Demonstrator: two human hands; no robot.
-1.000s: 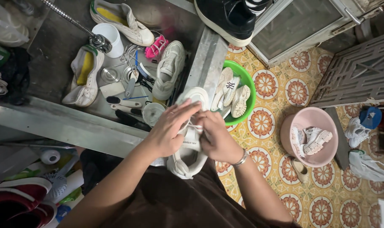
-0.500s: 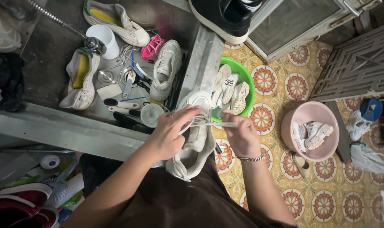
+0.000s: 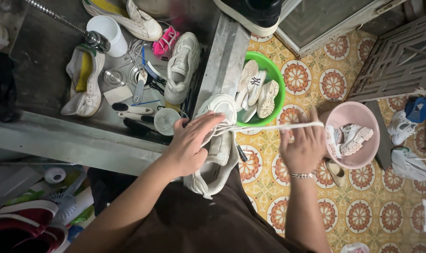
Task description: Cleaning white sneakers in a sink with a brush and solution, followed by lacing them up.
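Head view: left hand [image 3: 189, 147] steadies white sneaker [image 3: 216, 154]; right hand [image 3: 303, 149] stretches shoelace [image 3: 269, 127]

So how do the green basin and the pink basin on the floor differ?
The green basin sits against the metal ledge, near the left hand; the pink basin sits out on the tiled floor, beside the right hand. The green basin looks packed with pale shoes; the pink basin holds a pair of white sneakers with room to spare. Both are round.
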